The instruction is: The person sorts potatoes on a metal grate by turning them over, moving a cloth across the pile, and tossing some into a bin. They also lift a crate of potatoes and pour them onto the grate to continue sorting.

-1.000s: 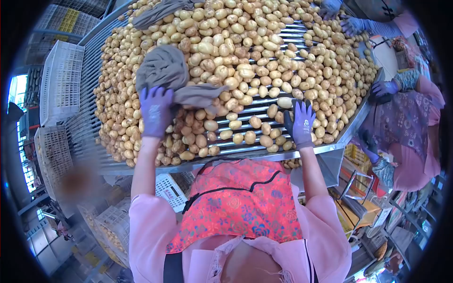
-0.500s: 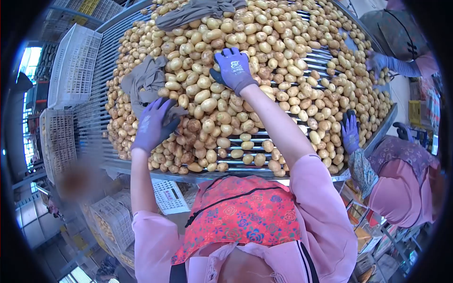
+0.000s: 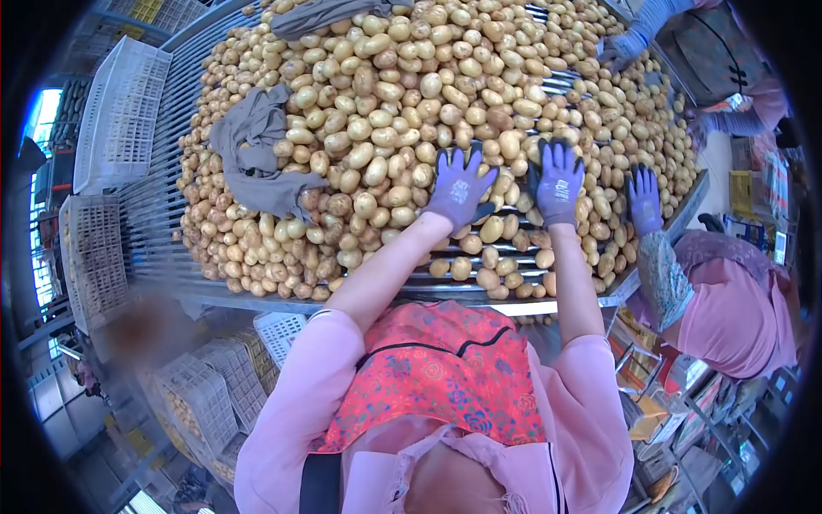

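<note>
A deep spread of yellow-brown potatoes [image 3: 377, 137] covers the roller table [image 3: 158, 206]. My left hand [image 3: 458, 188], in a purple and dark glove, rests on potatoes near the middle with its fingers spread. To its right, my right hand [image 3: 559, 184], gloved the same way, lies on the pile with fingers stretched forward. Neither hand visibly grips a potato; what lies under the palms is hidden. Bare metal rollers and loose potatoes show below and between my hands. A crumpled grey cloth [image 3: 253, 146] lies on the potatoes left of my left hand.
Another grey cloth [image 3: 325, 15] lies at the far edge. White plastic crates [image 3: 128, 111] stand along the left side. Close to my right hand is a co-worker's gloved hand [image 3: 644, 201]; another person's gloved hand [image 3: 623, 50] touches the pile farther back.
My left hand has moved right, from beside the grey cloth to the middle. My right hand has come nearer and to the right. A co-worker's arm now reaches in at the upper right.
</note>
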Available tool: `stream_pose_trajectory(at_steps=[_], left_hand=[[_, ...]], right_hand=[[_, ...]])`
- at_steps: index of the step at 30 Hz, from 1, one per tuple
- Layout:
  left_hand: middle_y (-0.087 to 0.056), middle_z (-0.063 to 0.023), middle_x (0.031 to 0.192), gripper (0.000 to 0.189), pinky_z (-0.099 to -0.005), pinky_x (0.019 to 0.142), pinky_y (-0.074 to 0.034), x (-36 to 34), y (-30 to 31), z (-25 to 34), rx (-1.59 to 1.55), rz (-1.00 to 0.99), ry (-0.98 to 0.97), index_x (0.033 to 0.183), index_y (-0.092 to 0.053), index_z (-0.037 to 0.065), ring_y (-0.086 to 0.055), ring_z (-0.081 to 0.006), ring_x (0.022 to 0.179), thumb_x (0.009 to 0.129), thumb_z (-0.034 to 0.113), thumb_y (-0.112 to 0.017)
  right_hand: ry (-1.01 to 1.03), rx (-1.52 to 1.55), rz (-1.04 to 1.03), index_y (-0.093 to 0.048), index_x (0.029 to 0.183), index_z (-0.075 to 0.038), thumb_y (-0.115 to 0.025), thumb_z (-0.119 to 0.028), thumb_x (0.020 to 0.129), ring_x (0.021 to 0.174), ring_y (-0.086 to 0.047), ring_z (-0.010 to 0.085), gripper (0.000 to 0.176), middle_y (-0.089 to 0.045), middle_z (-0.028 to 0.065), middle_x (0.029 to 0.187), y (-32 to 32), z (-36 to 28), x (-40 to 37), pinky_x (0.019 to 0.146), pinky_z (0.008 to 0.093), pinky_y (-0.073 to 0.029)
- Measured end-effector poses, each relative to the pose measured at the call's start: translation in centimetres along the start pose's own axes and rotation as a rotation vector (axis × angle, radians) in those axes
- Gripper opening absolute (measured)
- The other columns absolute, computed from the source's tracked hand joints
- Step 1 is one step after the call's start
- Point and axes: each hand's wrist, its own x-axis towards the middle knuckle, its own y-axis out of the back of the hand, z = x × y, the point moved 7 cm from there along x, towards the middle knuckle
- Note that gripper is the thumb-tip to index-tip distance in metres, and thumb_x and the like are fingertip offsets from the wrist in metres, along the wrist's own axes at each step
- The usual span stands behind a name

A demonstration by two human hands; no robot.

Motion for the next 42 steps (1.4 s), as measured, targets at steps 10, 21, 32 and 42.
stream_pose_trajectory(at_steps=[10,21,32,42], left_hand=[[-0.043,-0.0114,0.139,0.048,-0.0532,0.106,-0.034,-10.3,-1.9,5.8,-0.232,-0.293,-0.340,0.129,-0.053,0.014,-0.033,-0.0427,0.134,0.082,0.023,-0.061],[-0.047,-0.0218,0.133,0.061,-0.0493,0.100,-0.037,6.1,6.6,-8.5,0.155,0.080,0.082,0.134,-0.046,0.007,-0.043,-0.0382,0.124,0.087,0.045,-0.058],[-0.040,-0.0176,0.143,0.069,-0.0649,0.107,-0.021,3.5,-0.7,-3.4,0.136,-0.082,-0.139,0.140,-0.043,0.015,-0.030,-0.0379,0.137,0.085,0.054,-0.057],[-0.047,-0.0106,0.138,0.057,-0.0641,0.107,-0.021,-4.7,-4.1,6.2,0.056,-0.343,-0.368,0.136,-0.049,0.020,-0.041,-0.0347,0.129,0.085,0.043,-0.057]], right_hand=[[-0.186,0.245,0.001,-0.045,0.136,-0.003,-0.051,-0.033,0.093,0.133,-0.028,0.0506,0.053,-0.034,0.0249,0.145,1.8,-5.3,-10.9,0.105,0.0612,-0.024],[-0.297,0.137,-0.041,-0.034,0.145,-0.010,-0.047,-0.055,0.089,0.138,-0.029,0.0335,0.073,-0.032,0.0132,0.150,-3.9,0.9,5.6,0.097,0.0711,-0.029],[-0.162,-0.027,0.029,-0.046,0.130,-0.005,-0.050,-0.038,0.092,0.124,-0.045,0.0284,0.050,-0.050,0.0105,0.130,-4.4,7.7,10.3,0.098,0.0684,-0.031],[-0.570,0.276,-0.111,-0.043,0.132,0.003,-0.060,-0.028,0.087,0.127,-0.038,0.0462,0.058,-0.043,0.0263,0.136,3.6,-0.4,-21.9,0.104,0.0624,-0.025]])
